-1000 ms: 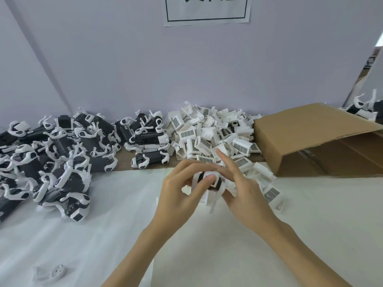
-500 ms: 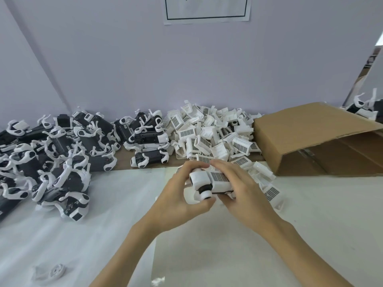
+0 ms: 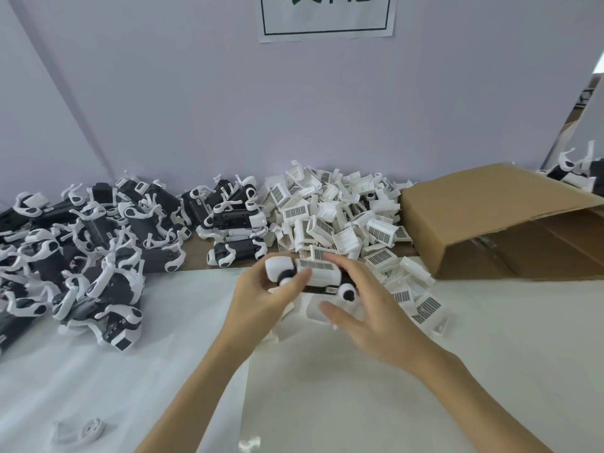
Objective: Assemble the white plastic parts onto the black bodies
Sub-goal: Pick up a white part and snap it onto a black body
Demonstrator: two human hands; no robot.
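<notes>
A pale wall (image 3: 196, 109) is seen behind the counter (image 3: 490, 354), and a sign (image 3: 327, 24) with a dark border is fixed high on it. Most of the counter is covered by a white sheet (image 3: 98, 371); a bare brown strip is left along the back. At the right, a cardboard box (image 3: 483, 210) is laid on its side with its opening turned to the right.

At the left, a large heap of black bodies (image 3: 81, 243) fitted with white clips is spread from the wall onto the sheet. Between this heap and the box, a pile of white parts (image 3: 333, 217), many with barcode labels, is stacked against the wall and spills forward onto the sheet.

In front of that pile, above the sheet, one unit (image 3: 310, 276) is held between both hands. It is made up of a black body with a white labelled part on top and rounded white ends. Its left end is gripped by the left hand (image 3: 261, 299), the thumb curled over the front and the fingers hidden behind. Its right part is touched from above by the fingers of the right hand (image 3: 369, 312), which are nearly straight; the thumb is stretched out below, apart from the unit.

A small loose white clip (image 3: 88, 429) is left near the front left edge of the sheet, well apart from the hands.
</notes>
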